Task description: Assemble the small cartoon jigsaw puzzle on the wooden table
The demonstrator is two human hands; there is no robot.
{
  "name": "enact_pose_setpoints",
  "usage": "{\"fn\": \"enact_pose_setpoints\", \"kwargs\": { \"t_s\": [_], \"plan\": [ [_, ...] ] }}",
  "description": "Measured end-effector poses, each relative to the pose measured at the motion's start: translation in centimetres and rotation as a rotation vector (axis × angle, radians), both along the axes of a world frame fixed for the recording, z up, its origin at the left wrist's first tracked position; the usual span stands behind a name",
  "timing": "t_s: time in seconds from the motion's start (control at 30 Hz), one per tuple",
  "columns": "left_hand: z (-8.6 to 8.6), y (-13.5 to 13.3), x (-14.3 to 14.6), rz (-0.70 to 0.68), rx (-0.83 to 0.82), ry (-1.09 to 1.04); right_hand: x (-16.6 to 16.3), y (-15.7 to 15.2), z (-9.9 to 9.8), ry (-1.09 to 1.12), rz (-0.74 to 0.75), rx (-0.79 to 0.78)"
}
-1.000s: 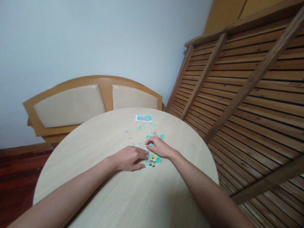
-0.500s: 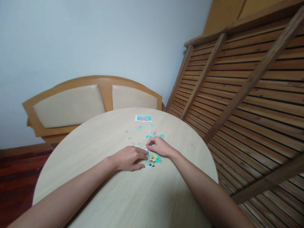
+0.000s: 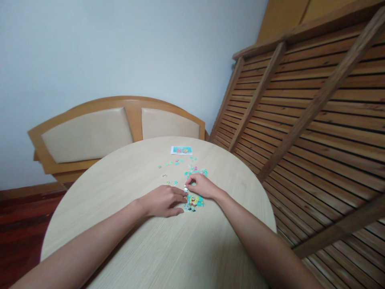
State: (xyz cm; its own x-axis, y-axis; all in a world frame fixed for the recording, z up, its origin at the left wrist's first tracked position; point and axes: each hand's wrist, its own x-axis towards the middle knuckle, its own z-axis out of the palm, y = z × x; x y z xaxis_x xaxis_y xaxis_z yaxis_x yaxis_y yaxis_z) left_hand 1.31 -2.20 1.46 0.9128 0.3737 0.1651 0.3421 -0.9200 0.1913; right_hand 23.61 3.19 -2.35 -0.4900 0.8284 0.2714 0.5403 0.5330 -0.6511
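A partly joined jigsaw puzzle with a yellow cartoon figure on teal lies flat on the table. My left hand rests palm down at its left side, fingers stretched out and fingertips touching the edge. Just above the joined part, my right hand pinches a small pale puzzle piece between thumb and index finger. The piece is close to the left fingertips; its picture is too small to make out. Teal loose puzzle pieces lie beyond the right hand, partly hidden by it.
Several more loose pieces are scattered left of and beyond the hands. A picture card of the cartoon lies at the far side of the round table. Behind stands a padded headboard; a slatted wooden frame leans at the right.
Almost nothing differs. My right hand's pinched fingertips have shifted very slightly, while my left hand stays flat beside the puzzle.
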Motion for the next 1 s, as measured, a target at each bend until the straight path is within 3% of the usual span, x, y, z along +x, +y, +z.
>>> {"fn": "enact_pose_setpoints", "kwargs": {
  "t_s": [0.6, 0.8, 1.0],
  "plan": [
    [-0.7, 0.1, 0.0, -0.024, 0.005, -0.043, 0.3, -0.6, 1.3, -0.073, 0.055, 0.05],
    [-1.1, 0.1, 0.0, -0.003, 0.001, -0.049, 1.7, -0.1, 1.7, -0.146, -0.103, 0.171],
    [-1.1, 0.1, 0.0, -0.002, 0.001, -0.061, 2.3, 0.0, 1.7, -0.17, -0.106, 0.176]
  ]
}}
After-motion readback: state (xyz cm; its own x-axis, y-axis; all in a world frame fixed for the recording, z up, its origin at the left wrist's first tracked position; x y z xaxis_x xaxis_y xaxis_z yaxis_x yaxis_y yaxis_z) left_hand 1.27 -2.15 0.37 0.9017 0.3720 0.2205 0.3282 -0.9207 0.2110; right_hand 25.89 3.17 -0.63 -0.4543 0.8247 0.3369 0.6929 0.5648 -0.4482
